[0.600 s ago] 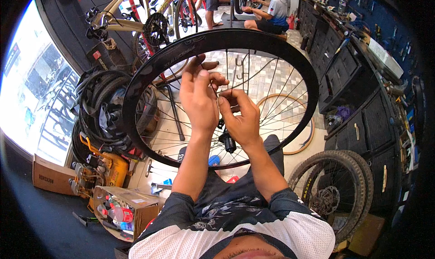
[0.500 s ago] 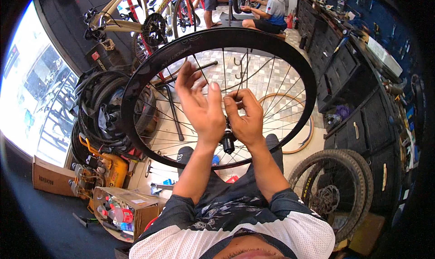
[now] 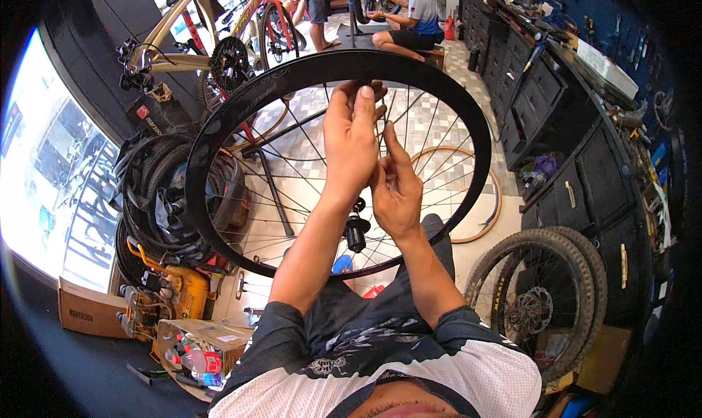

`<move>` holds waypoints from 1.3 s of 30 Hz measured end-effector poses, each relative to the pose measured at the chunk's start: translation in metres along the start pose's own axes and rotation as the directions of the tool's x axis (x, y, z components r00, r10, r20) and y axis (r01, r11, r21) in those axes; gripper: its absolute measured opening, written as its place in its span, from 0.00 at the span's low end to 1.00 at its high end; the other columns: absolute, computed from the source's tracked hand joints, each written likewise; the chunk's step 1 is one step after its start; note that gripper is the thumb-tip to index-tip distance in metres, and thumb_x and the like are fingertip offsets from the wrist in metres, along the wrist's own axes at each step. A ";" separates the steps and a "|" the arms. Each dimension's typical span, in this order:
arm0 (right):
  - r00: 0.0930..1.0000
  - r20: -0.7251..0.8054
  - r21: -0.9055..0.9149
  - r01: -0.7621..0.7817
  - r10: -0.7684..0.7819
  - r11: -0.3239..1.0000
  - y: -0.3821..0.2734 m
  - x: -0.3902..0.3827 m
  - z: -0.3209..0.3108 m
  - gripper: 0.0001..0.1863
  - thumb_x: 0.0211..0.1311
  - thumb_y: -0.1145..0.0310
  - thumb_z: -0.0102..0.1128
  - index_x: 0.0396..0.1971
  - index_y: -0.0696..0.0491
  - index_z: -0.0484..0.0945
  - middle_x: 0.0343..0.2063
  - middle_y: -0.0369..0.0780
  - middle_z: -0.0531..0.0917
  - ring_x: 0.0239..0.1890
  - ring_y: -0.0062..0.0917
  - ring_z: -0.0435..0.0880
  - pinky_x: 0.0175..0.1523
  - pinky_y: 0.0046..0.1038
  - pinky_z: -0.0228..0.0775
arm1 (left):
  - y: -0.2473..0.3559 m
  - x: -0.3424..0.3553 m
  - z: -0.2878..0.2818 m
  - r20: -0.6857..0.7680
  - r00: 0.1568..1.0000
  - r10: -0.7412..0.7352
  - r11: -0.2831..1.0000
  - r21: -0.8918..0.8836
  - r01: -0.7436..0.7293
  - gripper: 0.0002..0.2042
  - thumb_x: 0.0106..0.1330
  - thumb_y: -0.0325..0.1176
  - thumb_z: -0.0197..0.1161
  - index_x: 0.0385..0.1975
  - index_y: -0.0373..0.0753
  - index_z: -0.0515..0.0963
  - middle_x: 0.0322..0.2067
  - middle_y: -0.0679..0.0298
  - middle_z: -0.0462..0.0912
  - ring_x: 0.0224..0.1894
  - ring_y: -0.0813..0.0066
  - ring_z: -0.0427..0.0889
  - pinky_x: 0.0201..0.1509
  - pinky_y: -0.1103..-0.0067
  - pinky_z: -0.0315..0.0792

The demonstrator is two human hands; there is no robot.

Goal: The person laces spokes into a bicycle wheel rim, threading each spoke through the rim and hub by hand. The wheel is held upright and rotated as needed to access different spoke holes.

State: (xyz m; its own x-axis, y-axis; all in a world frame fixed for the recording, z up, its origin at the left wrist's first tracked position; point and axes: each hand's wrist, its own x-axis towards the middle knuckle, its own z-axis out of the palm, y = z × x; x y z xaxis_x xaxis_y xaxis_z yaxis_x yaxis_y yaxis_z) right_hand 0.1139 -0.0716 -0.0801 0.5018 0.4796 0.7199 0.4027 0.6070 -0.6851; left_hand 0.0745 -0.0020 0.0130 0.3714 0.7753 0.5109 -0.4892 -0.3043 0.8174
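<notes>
A black deep-rimmed bicycle wheel (image 3: 197, 171) lies tilted in front of me, its black hub (image 3: 355, 234) over my lap. Inside the far part of the rim, my left hand (image 3: 351, 144) is raised with its fingers curled and the thumb up; what they close on is hidden. Lower and just to the right is my right hand (image 3: 397, 195). Its index finger points upward, and the thumb and other fingers are closed on a thin dark spoke running up toward the left hand. The hands nearly touch.
Tyres (image 3: 157, 177) are heaped at left above a yellow compressor (image 3: 186, 294) and a cardboard box (image 3: 219, 334) of bottles. Knobby-tyred wheels (image 3: 534, 308) lean at right by black cabinets (image 3: 541, 111). Behind stand bikes (image 3: 230, 60) and a seated person (image 3: 420, 20).
My left hand has moved right and up toward the far rim, its fingers curling. The right hand has slid slightly down, its index finger now extended. The wheel sits slightly further left in view.
</notes>
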 end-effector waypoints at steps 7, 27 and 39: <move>1.000 0.003 -0.002 -0.012 0.012 1.000 0.009 0.011 -0.007 0.30 0.68 0.82 0.56 0.70 0.54 0.72 0.46 0.47 0.88 0.30 0.15 0.81 0.34 0.22 0.74 | -0.003 0.009 0.004 0.023 0.998 -0.058 0.997 -0.052 0.059 0.15 0.83 0.40 0.50 0.55 0.34 0.69 0.51 0.54 0.82 0.55 0.61 0.84 0.56 0.68 0.77; 0.998 0.037 0.127 -0.052 0.048 0.991 0.014 0.011 -0.008 0.30 0.64 0.83 0.58 0.68 0.54 0.74 0.23 0.34 0.78 0.23 0.11 0.73 0.30 0.20 0.69 | 0.003 0.003 -0.001 0.076 0.990 -0.121 0.977 -0.165 0.132 0.10 0.80 0.35 0.54 0.47 0.32 0.69 0.41 0.56 0.79 0.43 0.64 0.86 0.51 0.67 0.80; 0.997 0.044 0.186 -0.063 0.056 0.981 0.016 0.009 -0.010 0.30 0.64 0.84 0.58 0.68 0.55 0.74 0.29 0.32 0.81 0.24 0.08 0.71 0.29 0.18 0.65 | 0.005 0.003 0.001 0.068 0.988 -0.136 0.968 -0.205 0.147 0.10 0.80 0.35 0.56 0.45 0.33 0.70 0.38 0.59 0.78 0.40 0.67 0.86 0.47 0.68 0.81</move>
State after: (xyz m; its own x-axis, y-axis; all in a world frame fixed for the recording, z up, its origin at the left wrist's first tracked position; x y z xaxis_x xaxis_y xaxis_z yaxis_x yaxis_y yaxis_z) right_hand 0.1325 -0.0638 -0.0854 0.4895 0.5401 0.6846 0.2210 0.6826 -0.6966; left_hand 0.0736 -0.0020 0.0189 0.4874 0.7699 0.4120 -0.5808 -0.0665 0.8114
